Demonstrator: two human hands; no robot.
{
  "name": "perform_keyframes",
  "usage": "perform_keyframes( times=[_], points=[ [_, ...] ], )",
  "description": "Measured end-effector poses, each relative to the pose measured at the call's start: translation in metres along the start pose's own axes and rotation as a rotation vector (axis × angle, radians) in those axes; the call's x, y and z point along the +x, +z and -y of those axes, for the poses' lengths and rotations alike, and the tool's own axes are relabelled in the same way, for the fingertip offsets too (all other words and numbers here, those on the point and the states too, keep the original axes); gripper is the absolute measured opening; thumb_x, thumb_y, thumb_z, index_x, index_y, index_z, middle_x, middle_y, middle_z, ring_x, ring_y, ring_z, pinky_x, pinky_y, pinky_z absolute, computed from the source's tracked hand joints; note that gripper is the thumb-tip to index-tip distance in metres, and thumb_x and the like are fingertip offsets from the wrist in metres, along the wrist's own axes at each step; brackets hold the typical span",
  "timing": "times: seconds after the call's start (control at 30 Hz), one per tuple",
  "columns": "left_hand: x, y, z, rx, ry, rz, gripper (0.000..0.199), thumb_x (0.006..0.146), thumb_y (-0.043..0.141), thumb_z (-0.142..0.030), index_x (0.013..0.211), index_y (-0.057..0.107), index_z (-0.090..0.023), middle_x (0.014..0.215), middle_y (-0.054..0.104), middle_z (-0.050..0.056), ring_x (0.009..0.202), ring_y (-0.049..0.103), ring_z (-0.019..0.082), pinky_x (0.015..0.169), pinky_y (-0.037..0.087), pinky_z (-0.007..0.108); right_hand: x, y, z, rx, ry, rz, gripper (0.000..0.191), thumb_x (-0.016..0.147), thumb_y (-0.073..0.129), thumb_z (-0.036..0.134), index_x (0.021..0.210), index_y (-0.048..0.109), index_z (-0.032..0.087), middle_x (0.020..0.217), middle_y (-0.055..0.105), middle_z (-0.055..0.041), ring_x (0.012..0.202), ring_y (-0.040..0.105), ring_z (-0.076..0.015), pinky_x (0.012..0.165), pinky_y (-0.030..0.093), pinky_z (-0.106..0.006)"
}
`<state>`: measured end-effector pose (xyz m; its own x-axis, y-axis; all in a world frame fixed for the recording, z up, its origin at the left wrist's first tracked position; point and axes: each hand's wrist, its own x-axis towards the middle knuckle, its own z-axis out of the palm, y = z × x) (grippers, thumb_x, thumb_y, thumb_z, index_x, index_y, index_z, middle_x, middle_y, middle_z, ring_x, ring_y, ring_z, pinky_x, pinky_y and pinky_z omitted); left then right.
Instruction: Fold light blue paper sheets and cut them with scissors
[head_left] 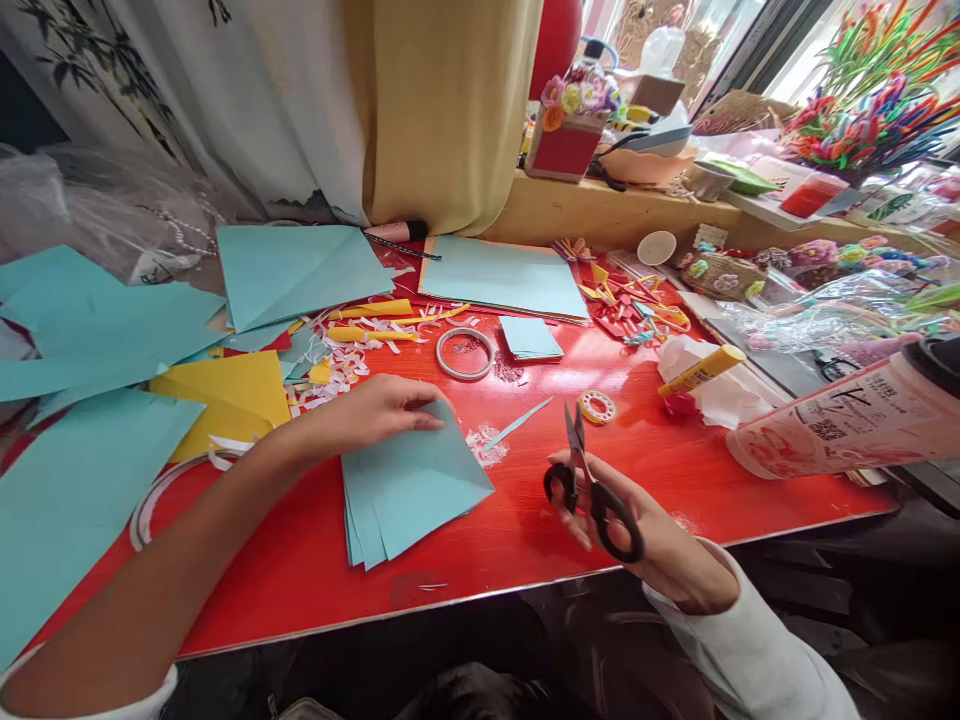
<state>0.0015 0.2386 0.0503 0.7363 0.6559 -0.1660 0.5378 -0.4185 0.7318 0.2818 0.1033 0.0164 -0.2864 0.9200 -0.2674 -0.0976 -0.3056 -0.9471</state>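
My left hand (397,408) grips the top edge of a small fanned stack of light blue paper sheets (416,490) near the table's front edge, its fingers closed over the paper. To the right, my right hand (600,505) holds a pair of scissors with black handles (592,480), blades slightly apart and pointing up and away from me. Between the two hands lies a thin blue paper strip (519,424). A small roll of tape (597,407) rests just beyond the scissors.
Large blue sheets (97,330) and a yellow sheet (225,395) cover the left side. A tape ring (465,354), small blue squares (531,338) and paper scraps (341,370) lie beyond my hands. At right are a glue stick (701,370) and a large cup (847,415).
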Motion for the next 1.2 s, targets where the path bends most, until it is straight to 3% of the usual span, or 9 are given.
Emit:
perform_keyframes(
  times=[0.1, 0.17, 0.33, 0.4, 0.53, 0.6, 0.73, 0.97, 1.2],
  points=[
    [-0.003, 0.0, -0.008, -0.127, -0.001, -0.029, 0.032, 0.085, 0.053, -0.04, 0.112, 0.058, -0.023, 0.101, 0.062, 0.001, 0.094, 0.055, 0.017, 0.079, 0.04, 0.026, 0.012, 0.012, 0.01, -0.005, -0.132, 0.133, 0.073, 0.053, 0.079, 0.059, 0.117, 0.059, 0.033, 0.104, 0.054, -0.0052, 0.083, 0.054, -0.0156, 0.073, 0.046, -0.027],
    [-0.005, 0.002, -0.013, -0.197, -0.031, -0.064, 0.035, 0.085, 0.055, -0.042, 0.115, 0.055, -0.023, 0.095, 0.063, 0.001, 0.088, 0.056, 0.016, 0.075, 0.041, 0.025, 0.019, 0.019, 0.016, -0.069, -0.166, 0.134, 0.071, 0.061, 0.073, 0.063, 0.121, 0.057, 0.029, 0.105, 0.055, -0.0076, 0.09, 0.053, -0.0185, 0.074, 0.045, -0.029],
    [-0.009, 0.009, -0.023, -0.428, -0.128, -0.121, 0.044, 0.082, 0.058, -0.046, 0.12, 0.044, -0.027, 0.075, 0.062, -0.003, 0.061, 0.053, 0.012, 0.053, 0.038, 0.022, 0.032, 0.028, 0.018, -0.193, -0.084, 0.117, 0.078, 0.062, 0.068, 0.067, 0.121, 0.059, 0.017, 0.073, 0.055, -0.0025, 0.065, 0.05, -0.0149, 0.06, 0.044, -0.028],
    [-0.01, 0.012, -0.025, -0.484, -0.149, -0.139, 0.046, 0.082, 0.058, -0.044, 0.122, 0.042, -0.029, 0.074, 0.062, -0.003, 0.057, 0.053, 0.012, 0.049, 0.037, 0.021, 0.031, 0.031, 0.017, -0.235, -0.022, 0.104, 0.079, 0.059, 0.07, 0.068, 0.117, 0.063, 0.016, 0.071, 0.057, -0.0027, 0.067, 0.052, -0.0176, 0.064, 0.046, -0.031],
    [-0.01, 0.016, -0.028, -0.485, -0.161, -0.148, 0.041, 0.082, 0.059, -0.041, 0.117, 0.045, -0.026, 0.071, 0.062, -0.003, 0.054, 0.05, 0.011, 0.046, 0.034, 0.02, 0.029, 0.033, 0.017, -0.265, -0.024, 0.084, 0.076, 0.057, 0.07, 0.069, 0.113, 0.067, 0.017, 0.092, 0.066, -0.0067, 0.092, 0.058, -0.0274, 0.085, 0.046, -0.039],
    [-0.009, 0.018, -0.029, -0.482, -0.149, -0.132, 0.038, 0.083, 0.058, -0.041, 0.115, 0.046, -0.026, 0.069, 0.06, -0.004, 0.053, 0.046, 0.01, 0.046, 0.032, 0.019, 0.03, 0.034, 0.017, -0.24, -0.032, 0.133, 0.073, 0.06, 0.069, 0.068, 0.115, 0.067, 0.019, 0.099, 0.067, -0.0061, 0.098, 0.058, -0.0282, 0.087, 0.046, -0.038],
    [-0.009, 0.021, -0.031, -0.474, -0.132, -0.1, 0.035, 0.083, 0.057, -0.04, 0.113, 0.045, -0.026, 0.064, 0.057, -0.006, 0.052, 0.042, 0.008, 0.045, 0.029, 0.018, 0.033, 0.036, 0.015, -0.189, -0.04, 0.216, 0.066, 0.066, 0.068, 0.064, 0.118, 0.066, 0.024, 0.097, 0.068, -0.0027, 0.096, 0.06, -0.0253, 0.081, 0.049, -0.032],
    [-0.009, 0.023, -0.029, -0.441, -0.119, -0.092, 0.029, 0.085, 0.055, -0.038, 0.11, 0.045, -0.027, 0.058, 0.049, -0.008, 0.048, 0.037, 0.007, 0.043, 0.025, 0.017, 0.033, 0.038, 0.01, -0.154, -0.043, 0.177, 0.059, 0.067, 0.07, 0.06, 0.114, 0.068, 0.025, 0.089, 0.068, 0.0008, 0.087, 0.06, -0.0196, 0.076, 0.048, -0.025],
    [-0.008, 0.023, -0.027, -0.431, -0.117, -0.088, 0.03, 0.085, 0.055, -0.039, 0.111, 0.046, -0.026, 0.057, 0.049, -0.008, 0.049, 0.036, 0.008, 0.043, 0.026, 0.017, 0.036, 0.038, 0.007, -0.154, -0.034, 0.144, 0.064, 0.064, 0.07, 0.063, 0.111, 0.07, 0.02, 0.078, 0.062, -0.0003, 0.076, 0.054, -0.0175, 0.068, 0.044, -0.025]
  ],
)
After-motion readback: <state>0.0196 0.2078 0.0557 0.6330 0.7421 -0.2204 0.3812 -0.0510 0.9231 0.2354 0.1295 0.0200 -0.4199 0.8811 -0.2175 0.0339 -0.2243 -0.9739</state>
